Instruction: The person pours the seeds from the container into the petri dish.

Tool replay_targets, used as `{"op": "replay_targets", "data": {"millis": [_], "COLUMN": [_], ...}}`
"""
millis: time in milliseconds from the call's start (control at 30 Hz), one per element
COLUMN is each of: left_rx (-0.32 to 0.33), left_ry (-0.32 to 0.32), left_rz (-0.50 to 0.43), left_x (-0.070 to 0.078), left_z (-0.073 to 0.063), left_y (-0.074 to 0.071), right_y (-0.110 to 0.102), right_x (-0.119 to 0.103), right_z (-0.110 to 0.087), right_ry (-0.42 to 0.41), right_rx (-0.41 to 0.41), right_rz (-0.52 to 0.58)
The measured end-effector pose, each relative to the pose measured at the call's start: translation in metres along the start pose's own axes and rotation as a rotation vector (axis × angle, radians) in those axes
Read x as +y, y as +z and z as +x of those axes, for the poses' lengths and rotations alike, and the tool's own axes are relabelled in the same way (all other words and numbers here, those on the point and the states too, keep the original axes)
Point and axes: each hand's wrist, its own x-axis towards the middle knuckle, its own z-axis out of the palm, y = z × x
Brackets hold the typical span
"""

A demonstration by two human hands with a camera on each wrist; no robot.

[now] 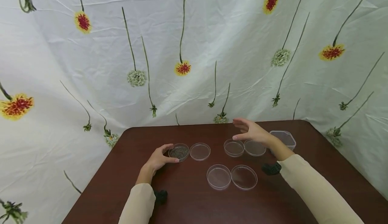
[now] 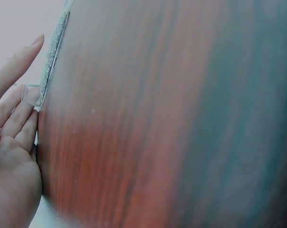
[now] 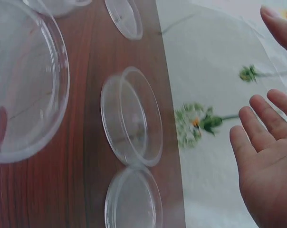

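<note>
My left hand (image 1: 158, 158) is at the left of a clear petri dish (image 1: 179, 153) filled with dark grey grains. Its fingers reach behind the rim and its thumb lies along the front; in the left wrist view the fingers are nearly straight, with the thumb raised off the dish (image 2: 51, 59). Bare-palmed and holding nothing, my right hand (image 1: 252, 133) hovers over the back right, fingers and thumb spread apart. Beneath it stand two clear empty petri dish pieces, a left one (image 1: 234, 148) and a right one (image 1: 255, 148), the latter partly covered by the wrist.
Right of the filled dish lies another clear dish piece (image 1: 200, 152). Two more, a left one (image 1: 219, 177) and a right one (image 1: 244, 178), sit nearer the front. A translucent plastic box (image 1: 284, 138) stands beyond the right wrist. Flowered cloth (image 1: 197, 49) hangs behind the brown table (image 1: 188, 200).
</note>
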Motion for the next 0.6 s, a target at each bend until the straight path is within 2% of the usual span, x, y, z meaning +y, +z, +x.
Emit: {"op": "replay_targets", "data": {"millis": [333,467,600], "left_rx": [0.007,0.006,0.001], "left_ry": [0.003,0.001,0.005], "left_rz": [-0.001,0.000,-0.004], "left_x": [0.000,-0.001,-0.002], "left_z": [0.000,0.001,0.002], "left_y": [0.000,-0.001,-0.001], "right_y": [0.044,0.060,0.074], "right_x": [0.001,0.001,0.003], "right_z": [0.035,0.046,0.055], "right_ry": [-0.027,-0.024,0.001], "right_rx": [-0.089,-0.136,-0.149], "right_rz": [-0.077,-0.117,-0.126]}}
